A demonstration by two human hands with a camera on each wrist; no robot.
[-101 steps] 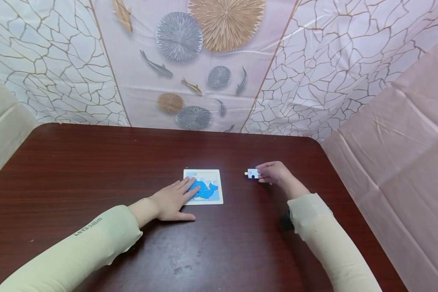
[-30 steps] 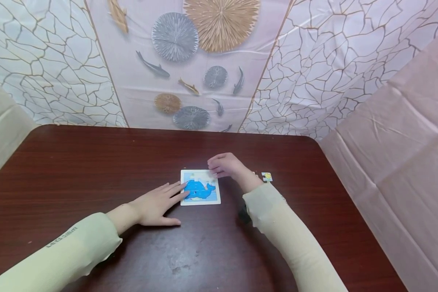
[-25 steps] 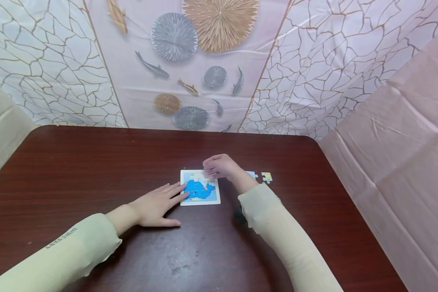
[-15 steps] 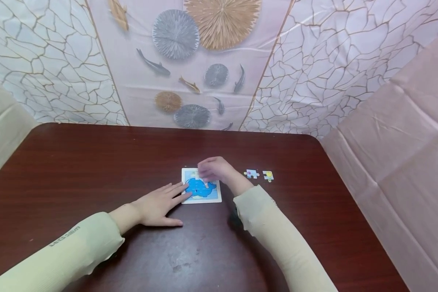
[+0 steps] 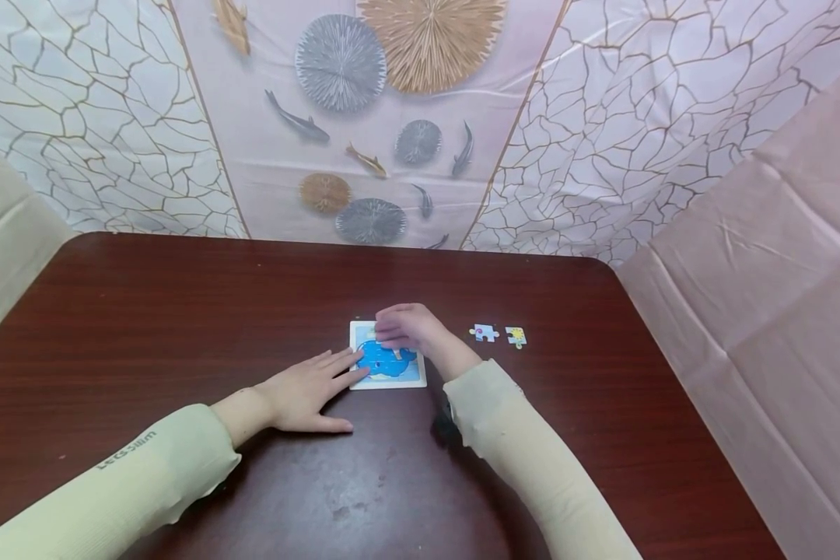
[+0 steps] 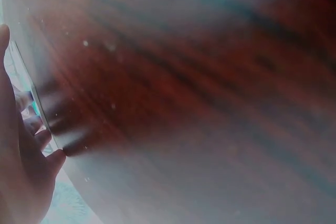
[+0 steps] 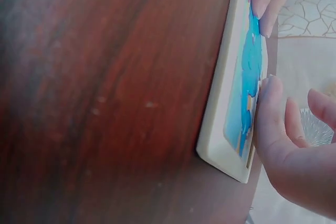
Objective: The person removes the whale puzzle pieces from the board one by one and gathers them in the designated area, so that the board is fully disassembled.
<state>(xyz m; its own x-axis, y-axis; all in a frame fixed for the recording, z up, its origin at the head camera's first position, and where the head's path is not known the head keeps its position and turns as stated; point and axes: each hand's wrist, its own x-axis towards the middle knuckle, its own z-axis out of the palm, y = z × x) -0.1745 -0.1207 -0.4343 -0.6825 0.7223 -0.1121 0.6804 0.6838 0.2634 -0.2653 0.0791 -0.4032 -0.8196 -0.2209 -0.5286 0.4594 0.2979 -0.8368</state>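
A white-framed jigsaw board (image 5: pixel 388 385) with a blue whale picture (image 5: pixel 385 359) lies on the table. My left hand (image 5: pixel 306 393) is spread flat, its fingertips resting on the board's left part; the left wrist view shows only its edge. Over the board's upper right part is my right hand (image 5: pixel 407 327), hiding that area in the head view. In the right wrist view, the right thumb (image 7: pixel 270 111) touches the puzzle surface near an opening with exposed backing, and the other fingers stand apart from it, loosely bent. I see no piece between them.
Two loose jigsaw pieces lie to the right of the board: one with a pink swirl (image 5: pixel 484 333) and one with a yellow sun (image 5: pixel 516 336). The dark red-brown table (image 5: pixel 182 311) meets patterned cloth hangings (image 5: pixel 364 155) at the back.
My right hand has moved left from the loose pieces onto the board's upper part, lately shifting slightly further left and down. My left hand slid a little left and still touches the board.
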